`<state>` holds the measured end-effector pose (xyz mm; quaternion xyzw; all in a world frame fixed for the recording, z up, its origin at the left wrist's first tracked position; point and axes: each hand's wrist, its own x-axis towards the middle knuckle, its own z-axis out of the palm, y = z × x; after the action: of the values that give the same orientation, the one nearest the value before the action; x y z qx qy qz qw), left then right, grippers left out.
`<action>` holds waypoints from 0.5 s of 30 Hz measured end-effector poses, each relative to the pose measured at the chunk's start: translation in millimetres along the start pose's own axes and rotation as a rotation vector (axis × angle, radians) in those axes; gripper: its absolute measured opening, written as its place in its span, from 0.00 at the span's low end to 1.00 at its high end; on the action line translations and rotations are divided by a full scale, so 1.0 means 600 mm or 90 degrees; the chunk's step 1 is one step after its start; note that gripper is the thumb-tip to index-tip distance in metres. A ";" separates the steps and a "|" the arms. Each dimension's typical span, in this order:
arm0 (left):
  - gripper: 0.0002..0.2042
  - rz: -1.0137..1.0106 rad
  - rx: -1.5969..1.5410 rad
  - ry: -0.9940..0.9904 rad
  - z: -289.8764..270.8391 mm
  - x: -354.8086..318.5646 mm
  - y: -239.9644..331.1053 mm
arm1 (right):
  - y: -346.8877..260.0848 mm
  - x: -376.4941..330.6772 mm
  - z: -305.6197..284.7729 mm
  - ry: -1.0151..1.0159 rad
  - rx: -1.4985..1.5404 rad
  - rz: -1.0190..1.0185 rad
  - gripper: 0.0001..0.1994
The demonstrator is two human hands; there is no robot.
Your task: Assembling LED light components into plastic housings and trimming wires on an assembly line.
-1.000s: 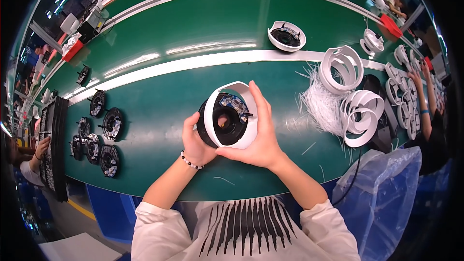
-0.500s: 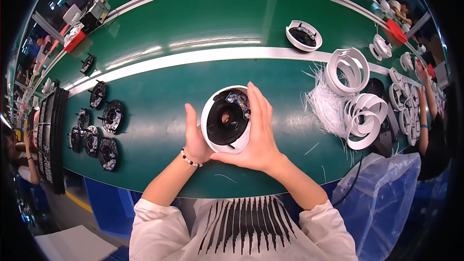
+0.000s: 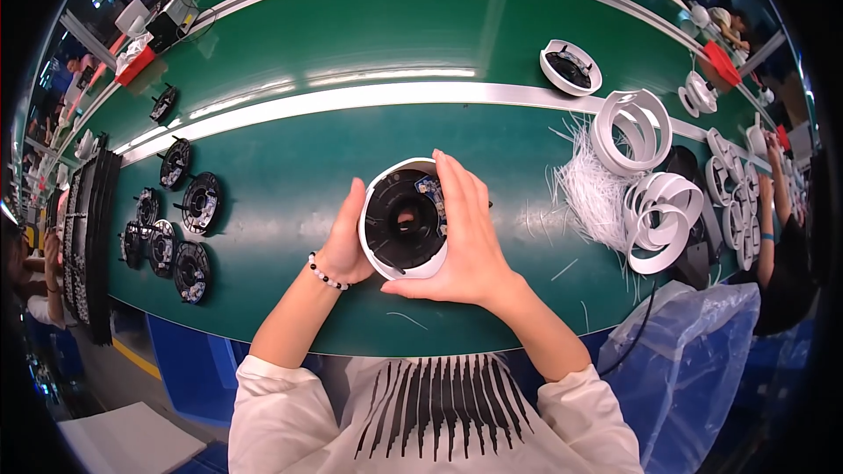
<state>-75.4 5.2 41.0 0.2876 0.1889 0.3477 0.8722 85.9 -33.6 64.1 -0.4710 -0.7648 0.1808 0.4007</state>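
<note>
Between my two hands, above the bench, is a round white housing (image 3: 421,269) with a black disc-shaped insert (image 3: 386,228) inside it. The insert has a dark opening in the middle and a blue circuit board (image 3: 428,187) along its upper right edge. My right hand (image 3: 470,241) wraps the right side, its fingers reaching over the rim and its thumb along the lower edge. Against the left side rests my left hand (image 3: 345,241), thumb pointing up; its other fingers are hidden behind the housing.
Several black discs with circuit boards (image 3: 202,202) lie on the left, beside stacked black trays (image 3: 88,246). White rings (image 3: 630,132) and a heap of white strips (image 3: 590,189) lie right. Farther back sits another white housing (image 3: 593,79). A clear plastic bag (image 3: 685,360) hangs at the front right.
My hands and the housing have shifted slightly left, and the black insert now faces up more squarely. The white housing at the back has moved to the right.
</note>
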 end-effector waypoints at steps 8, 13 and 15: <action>0.27 0.045 -0.035 0.002 0.010 0.000 -0.007 | 0.004 -0.004 0.024 0.076 -0.026 0.031 0.59; 0.30 0.117 -0.029 0.063 0.026 0.004 -0.012 | 0.010 -0.006 0.032 0.095 -0.027 -0.004 0.60; 0.32 0.145 -0.001 0.091 0.043 0.015 -0.010 | 0.018 -0.007 0.032 0.137 -0.001 -0.009 0.59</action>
<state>-52.4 -1.6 55.6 0.2808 0.2161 0.4641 0.8118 77.9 -30.3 43.2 -0.4825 -0.7210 0.1253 0.4813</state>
